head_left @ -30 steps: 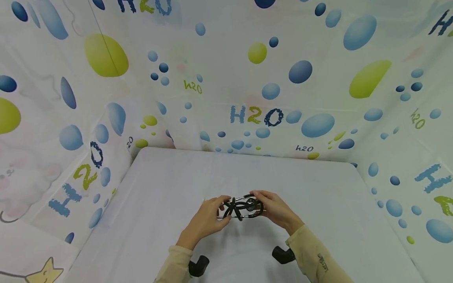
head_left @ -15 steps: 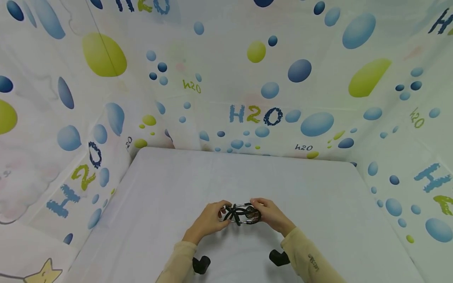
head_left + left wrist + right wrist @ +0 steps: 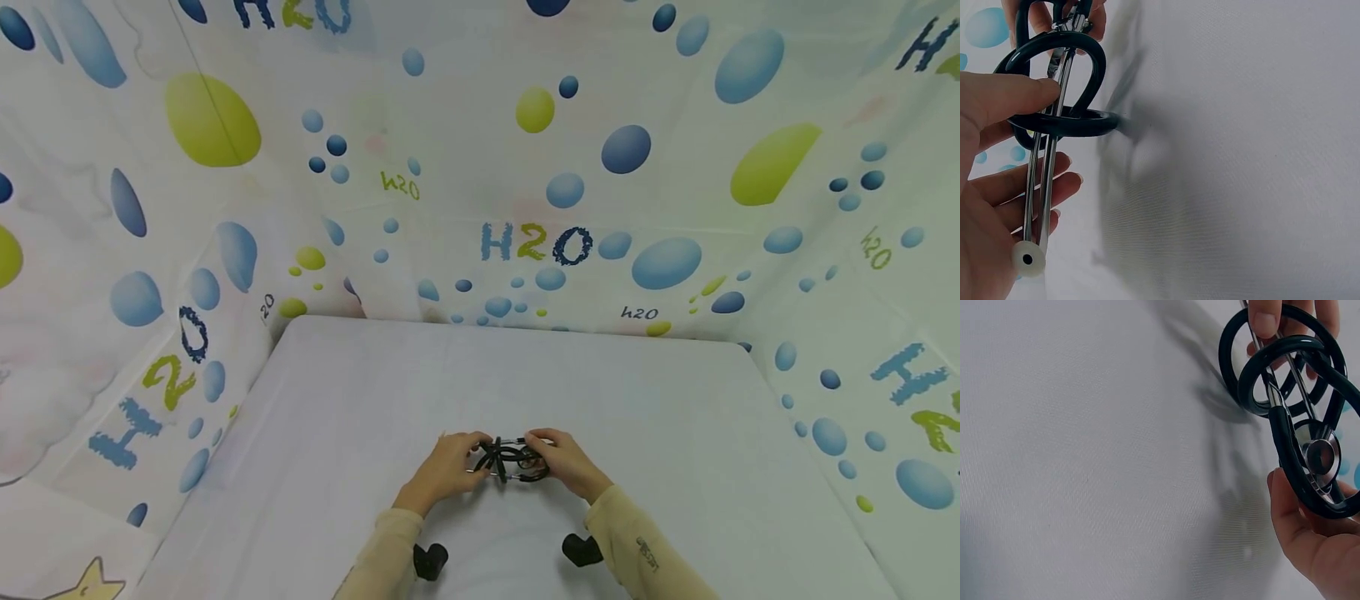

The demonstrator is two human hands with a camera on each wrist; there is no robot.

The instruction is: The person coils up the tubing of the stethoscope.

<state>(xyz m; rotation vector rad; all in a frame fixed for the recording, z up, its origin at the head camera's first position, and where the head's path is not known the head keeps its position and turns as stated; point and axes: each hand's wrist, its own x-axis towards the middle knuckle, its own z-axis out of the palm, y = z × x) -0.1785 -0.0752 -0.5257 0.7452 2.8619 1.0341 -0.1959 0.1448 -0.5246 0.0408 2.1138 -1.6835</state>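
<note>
A stethoscope (image 3: 501,457) with coiled black tubing is held between both hands over the white table. On its left side, my left hand (image 3: 441,472) grips it, the thumb (image 3: 1035,95) lying across the metal ear tubes. A pale ear tip (image 3: 1024,265) shows at the tubes' end in the left wrist view. My right hand (image 3: 567,463) grips the opposite end of the coil. In the right wrist view, the round metal chest piece (image 3: 1320,456) sits inside the loops near the right fingers. Parts of both hands' fingers are hidden behind the stethoscope.
The white-covered table (image 3: 360,375) spreads around the hands, with shadows falling on it beneath the stethoscope. Patterned curtains (image 3: 450,125) enclose its back and sides. A black camera mount (image 3: 431,562) sits under the left wrist, another black mount (image 3: 582,550) under the right.
Both hands have lowered slightly and come a little nearer the person, carrying the stethoscope with them. Their hold on it stays about the same. The head view has shifted slightly.
</note>
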